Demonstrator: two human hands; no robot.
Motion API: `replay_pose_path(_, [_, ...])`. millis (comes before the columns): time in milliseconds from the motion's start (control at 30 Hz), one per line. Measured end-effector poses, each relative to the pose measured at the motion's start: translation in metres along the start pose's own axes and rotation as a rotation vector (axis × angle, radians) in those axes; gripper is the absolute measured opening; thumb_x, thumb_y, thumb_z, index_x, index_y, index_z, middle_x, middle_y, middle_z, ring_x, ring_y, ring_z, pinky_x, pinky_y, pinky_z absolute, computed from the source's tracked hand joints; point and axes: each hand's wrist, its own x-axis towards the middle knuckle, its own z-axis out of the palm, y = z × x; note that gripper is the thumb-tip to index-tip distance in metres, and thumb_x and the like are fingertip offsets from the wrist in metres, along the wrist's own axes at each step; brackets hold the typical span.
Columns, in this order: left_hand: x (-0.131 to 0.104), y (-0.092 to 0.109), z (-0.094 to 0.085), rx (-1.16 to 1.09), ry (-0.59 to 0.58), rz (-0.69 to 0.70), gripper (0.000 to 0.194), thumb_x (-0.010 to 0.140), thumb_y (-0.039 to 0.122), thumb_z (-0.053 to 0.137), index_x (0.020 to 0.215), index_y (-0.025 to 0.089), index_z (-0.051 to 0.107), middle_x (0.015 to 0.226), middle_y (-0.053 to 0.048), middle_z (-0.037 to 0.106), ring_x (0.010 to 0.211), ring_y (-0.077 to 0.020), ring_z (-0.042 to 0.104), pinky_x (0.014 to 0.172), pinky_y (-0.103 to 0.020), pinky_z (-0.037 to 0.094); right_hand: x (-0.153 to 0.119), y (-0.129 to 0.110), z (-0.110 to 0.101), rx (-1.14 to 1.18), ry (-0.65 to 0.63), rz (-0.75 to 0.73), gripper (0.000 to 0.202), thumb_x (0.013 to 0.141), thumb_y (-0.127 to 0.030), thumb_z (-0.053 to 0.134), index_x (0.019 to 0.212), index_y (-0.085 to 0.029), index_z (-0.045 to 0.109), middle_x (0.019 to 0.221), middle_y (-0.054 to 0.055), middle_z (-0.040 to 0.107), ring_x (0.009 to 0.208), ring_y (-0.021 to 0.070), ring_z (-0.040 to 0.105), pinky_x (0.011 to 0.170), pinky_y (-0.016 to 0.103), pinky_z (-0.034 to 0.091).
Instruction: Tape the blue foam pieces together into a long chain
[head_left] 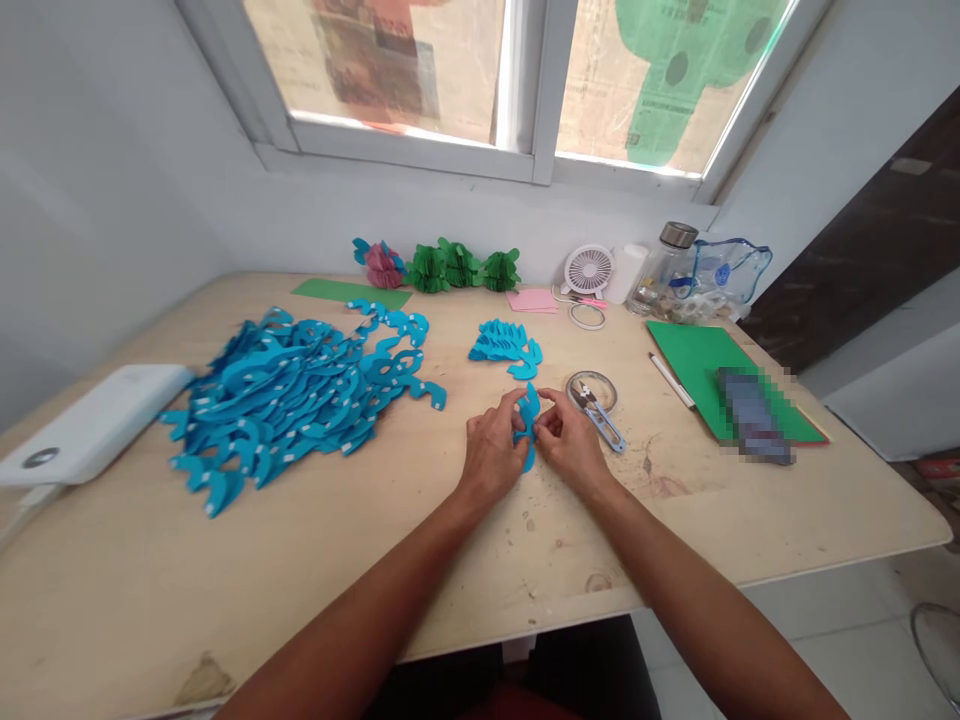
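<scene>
Near the middle of the table, my left hand [493, 445] and my right hand [571, 437] pinch a curved blue paper piece [530, 404] between them from both sides. The piece stands out above the fingers, and its lower end shows between the hands. Just beyond lies a small group of blue paper pieces [498, 341], lined up in a row. On the left, a large heap of blue paper pieces [281, 385] with small white squares on them spreads over the wooden table [420, 560]. Right of my right hand are blue-handled snips [604, 420] resting on a tape roll [613, 388].
A white power bank [97, 420] lies far left. Along the wall stand green paper shapes [461, 265], a small fan [589, 270] and a glass bottle [664, 268]. At right are a pen [671, 380], a green sheet [701, 360] and a blurred dark object [754, 415].
</scene>
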Motion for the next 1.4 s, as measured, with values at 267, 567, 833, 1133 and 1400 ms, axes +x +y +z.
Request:
replay_pose_path(267, [0.000, -0.004, 0.000, -0.232, 0.082, -0.105, 0.055, 0.067, 0.010, 0.051, 0.119, 0.023, 0.044, 0.086, -0.001, 0.064, 0.077, -0.0170, 0.062, 0.072, -0.030, 0.046, 0.001, 0.002, -0.001, 0.019, -0.040, -0.003, 0.052, 0.068, -0.009, 0.051, 0.118, -0.024, 0.048, 0.070, -0.003, 0.062, 0.061, 0.0138, 0.058, 0.060, 0.024, 0.045])
replay_pose_path(567, [0.003, -0.008, -0.002, -0.429, 0.186, -0.181, 0.049, 0.067, 0.013, 0.053, 0.116, 0.020, 0.048, 0.074, 0.001, 0.059, 0.070, -0.0140, 0.059, 0.067, -0.026, 0.047, 0.001, -0.003, -0.001, 0.068, 0.003, -0.020, 0.048, 0.071, -0.012, 0.051, 0.117, -0.023, 0.048, 0.082, 0.001, 0.064, 0.062, 0.0128, 0.056, 0.061, 0.025, 0.045])
replay_pose_path(833, [0.002, -0.001, -0.007, -0.593, 0.166, -0.183, 0.049, 0.069, 0.013, 0.051, 0.118, 0.021, 0.048, 0.072, 0.002, 0.058, 0.068, -0.0122, 0.057, 0.065, -0.024, 0.048, -0.001, -0.010, -0.001, 0.191, -0.015, -0.054, 0.046, 0.072, -0.015, 0.054, 0.118, -0.021, 0.048, 0.078, 0.000, 0.063, 0.058, 0.0108, 0.052, 0.054, 0.022, 0.041])
replay_pose_path(1133, [0.003, 0.005, -0.009, -0.992, 0.122, -0.433, 0.060, 0.060, 0.026, 0.066, 0.116, 0.021, 0.045, 0.069, 0.004, 0.057, 0.049, -0.0087, 0.050, 0.035, -0.014, 0.035, 0.000, -0.007, 0.000, 0.316, -0.070, -0.029, 0.049, 0.072, -0.017, 0.057, 0.120, -0.021, 0.046, 0.068, -0.003, 0.059, 0.055, 0.0101, 0.050, 0.054, 0.022, 0.039])
replay_pose_path(1400, [0.002, 0.006, -0.006, -1.053, 0.127, -0.523, 0.062, 0.055, 0.021, 0.068, 0.114, 0.019, 0.047, 0.071, 0.002, 0.060, 0.051, -0.0086, 0.052, 0.041, -0.015, 0.037, 0.001, -0.007, -0.001, 0.388, -0.055, -0.002, 0.051, 0.072, -0.020, 0.058, 0.121, -0.020, 0.044, 0.070, -0.002, 0.058, 0.059, 0.0114, 0.052, 0.055, 0.023, 0.039])
